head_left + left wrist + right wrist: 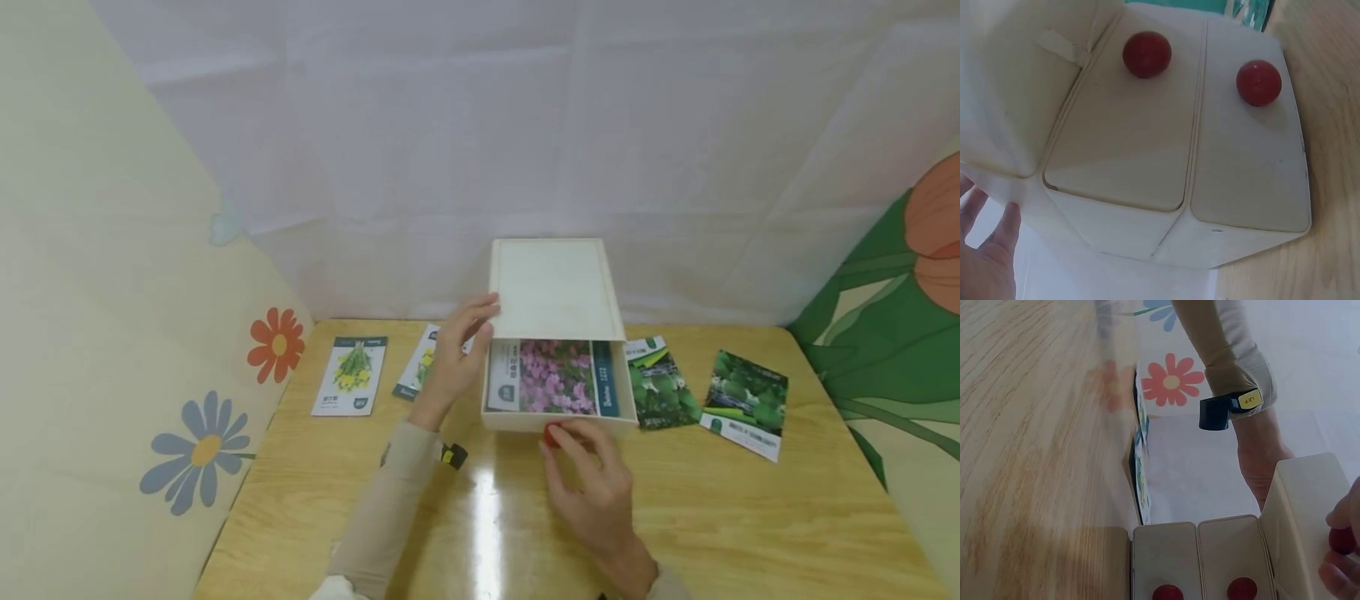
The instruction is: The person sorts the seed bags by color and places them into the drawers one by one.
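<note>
A white drawer cabinet [555,287] stands on the table with its top drawer [497,421] pulled out. Inside that drawer lies a packet with pink flowers [557,379]. My right hand [596,492] pinches the drawer's red knob [1341,540] between thumb and fingers. The left hand [459,358] rests on the cabinet's left side, its fingers fairly straight; part of it shows at the edge of the left wrist view. Below the pulled-out drawer, the middle drawer [1125,137] and bottom drawer [1250,169] sit closed, each with a red knob.
Left of the cabinet lie a yellow-flower packet [349,377] and another packet [414,371], partly behind the left arm. To the right are two green packets, one near the cabinet [660,387] and one farther out [745,404]. A white cloth [420,167] hangs behind the table.
</note>
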Motion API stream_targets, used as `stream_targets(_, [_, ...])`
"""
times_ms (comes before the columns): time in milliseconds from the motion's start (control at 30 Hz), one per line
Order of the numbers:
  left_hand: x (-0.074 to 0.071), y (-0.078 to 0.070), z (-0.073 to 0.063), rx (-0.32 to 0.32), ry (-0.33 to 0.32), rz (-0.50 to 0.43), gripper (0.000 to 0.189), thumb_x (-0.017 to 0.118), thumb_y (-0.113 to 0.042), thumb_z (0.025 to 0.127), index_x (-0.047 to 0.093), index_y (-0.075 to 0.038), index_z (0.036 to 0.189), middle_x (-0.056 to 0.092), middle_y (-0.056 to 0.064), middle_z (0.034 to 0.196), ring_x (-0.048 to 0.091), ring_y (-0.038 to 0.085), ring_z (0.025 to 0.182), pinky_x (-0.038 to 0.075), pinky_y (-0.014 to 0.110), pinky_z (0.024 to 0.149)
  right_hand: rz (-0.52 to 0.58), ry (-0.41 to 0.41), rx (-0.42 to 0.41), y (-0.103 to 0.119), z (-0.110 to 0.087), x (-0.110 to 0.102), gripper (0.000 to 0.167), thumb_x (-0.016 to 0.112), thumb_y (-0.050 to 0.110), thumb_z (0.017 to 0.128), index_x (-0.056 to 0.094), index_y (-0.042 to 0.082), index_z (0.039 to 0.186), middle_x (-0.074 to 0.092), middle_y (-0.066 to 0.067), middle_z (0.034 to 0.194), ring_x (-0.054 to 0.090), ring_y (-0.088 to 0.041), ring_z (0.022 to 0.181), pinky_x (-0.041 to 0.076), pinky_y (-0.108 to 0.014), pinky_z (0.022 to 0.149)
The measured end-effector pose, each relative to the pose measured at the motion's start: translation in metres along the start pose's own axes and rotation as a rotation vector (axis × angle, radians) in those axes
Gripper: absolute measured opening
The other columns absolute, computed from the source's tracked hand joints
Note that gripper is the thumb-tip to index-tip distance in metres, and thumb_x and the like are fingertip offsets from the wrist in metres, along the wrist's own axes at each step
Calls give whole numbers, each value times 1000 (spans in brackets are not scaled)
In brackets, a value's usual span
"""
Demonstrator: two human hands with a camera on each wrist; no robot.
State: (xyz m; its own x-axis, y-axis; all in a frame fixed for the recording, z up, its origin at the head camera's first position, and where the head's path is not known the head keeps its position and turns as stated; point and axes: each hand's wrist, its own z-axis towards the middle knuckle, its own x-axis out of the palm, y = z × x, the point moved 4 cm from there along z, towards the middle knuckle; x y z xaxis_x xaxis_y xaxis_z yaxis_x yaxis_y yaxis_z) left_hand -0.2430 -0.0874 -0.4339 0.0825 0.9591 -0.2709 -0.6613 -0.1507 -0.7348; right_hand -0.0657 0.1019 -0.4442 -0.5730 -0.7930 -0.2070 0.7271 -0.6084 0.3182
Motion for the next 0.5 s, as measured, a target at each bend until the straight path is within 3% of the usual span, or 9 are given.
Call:
stream_targets(200, [0,0,0,23,-19,33,29,58,-1,104,66,3,132,60,20,150,57,38,142,56,41,111,39,-10,11,2,4,1,24,73,13,100,77,-11,99,70,-26,99,69,-32,83,60,-14,88])
stream_targets(400, [2,-1,1,26,-38,48,28,57,10,99,65,11,126,60,31,144,58,48,137,58,45,107,35,-31,8,4,8,2,22,73,11,96,77,-11,98,70,-27,97,69,-35,82,60,-14,92])
stream_targets(500, [3,-2,1,31,-41,50,27,57,10,99,66,11,125,61,31,144,58,48,136,59,44,106,26,-34,14,4,8,2,22,73,11,95,77,-11,97,71,-26,96,69,-35,81,60,-14,92])
